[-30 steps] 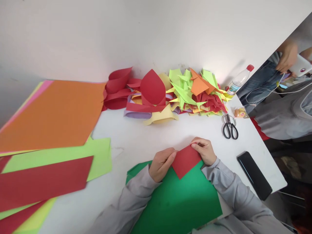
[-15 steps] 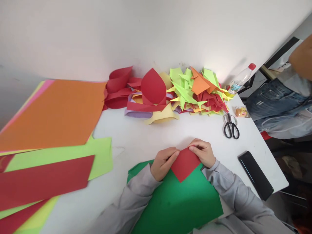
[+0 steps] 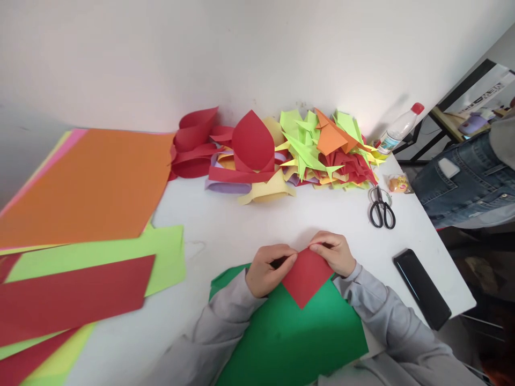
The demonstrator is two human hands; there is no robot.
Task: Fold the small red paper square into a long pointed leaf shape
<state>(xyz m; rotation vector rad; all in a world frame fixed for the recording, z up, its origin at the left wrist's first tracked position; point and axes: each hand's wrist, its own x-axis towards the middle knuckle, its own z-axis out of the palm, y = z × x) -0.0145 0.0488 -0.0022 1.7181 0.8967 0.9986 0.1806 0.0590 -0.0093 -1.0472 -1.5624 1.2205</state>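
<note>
A piece of red paper (image 3: 308,276) is held between both hands, its pointed corner hanging toward me. My left hand (image 3: 269,269) pinches its left upper edge between thumb and fingers. On the right upper edge, the thumb and fingers of my right hand (image 3: 333,253) are closed in a pinch. Beneath the red piece and my forearms lies a large green sheet (image 3: 298,343). How the far edge of the red paper is folded is partly hidden by my fingers.
Orange (image 3: 92,187), light green (image 3: 164,257) and red sheets (image 3: 76,300) lie on the left. Along the wall sit red paper loops (image 3: 197,142) and a heap of folded paper (image 3: 306,150). Scissors (image 3: 381,209), a bottle (image 3: 400,128), a wrapped snack (image 3: 398,184) and a phone (image 3: 421,288) are right; a person in jeans (image 3: 466,177) stands beyond.
The red paper's lower corner has dropped slightly toward me, and both hands have shifted only a little. The person at the right edge has moved, uncovering the shelf behind.
</note>
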